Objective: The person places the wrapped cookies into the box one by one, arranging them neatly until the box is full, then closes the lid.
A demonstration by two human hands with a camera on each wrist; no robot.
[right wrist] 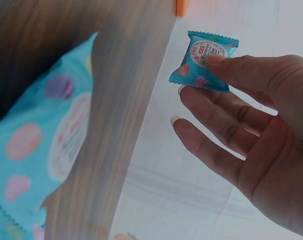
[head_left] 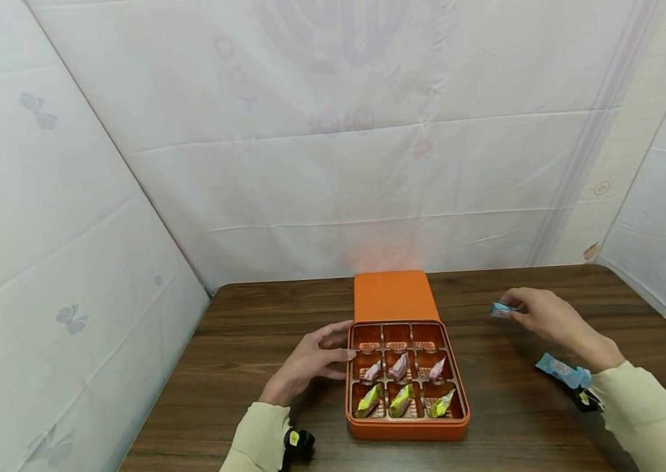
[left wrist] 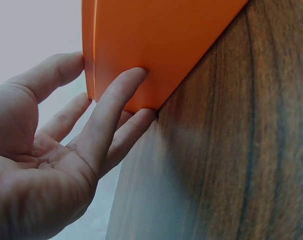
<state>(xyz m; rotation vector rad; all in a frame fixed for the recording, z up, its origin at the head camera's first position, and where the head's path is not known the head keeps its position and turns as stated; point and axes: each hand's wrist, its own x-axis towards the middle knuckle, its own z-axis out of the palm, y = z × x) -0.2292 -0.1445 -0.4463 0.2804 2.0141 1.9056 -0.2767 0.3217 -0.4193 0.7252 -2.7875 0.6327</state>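
1. Right hand: held above the bench, well to the right of the orange box. Its thumb and forefinger pinch a small blue candy packet; the other fingers lie straight and loosely spread.
2. Left hand: fingers relaxed and nearly straight, their tips resting against the box's left wall. The left wrist view shows the fingertips flat on the orange side, where it meets the bench.
3. Orange box: open on the bench in front of the person, its lid lying flat behind it. The tray has nine compartments. The far row of three is empty, the middle row holds pink candies, and the near row holds yellow-green candies.
4. A second blue candy packet lies on the bench beside the right forearm.
5. Judgement on technique: the empty far row suits the blue packet. Bracing the wall, as the left hand does, should keep the box from sliding. A light pinch by one edge lets the packet drop cleanly into a single compartment.
6. Writing: the pinched packet bears a round pale label with script lettering, too small to read with certainty.
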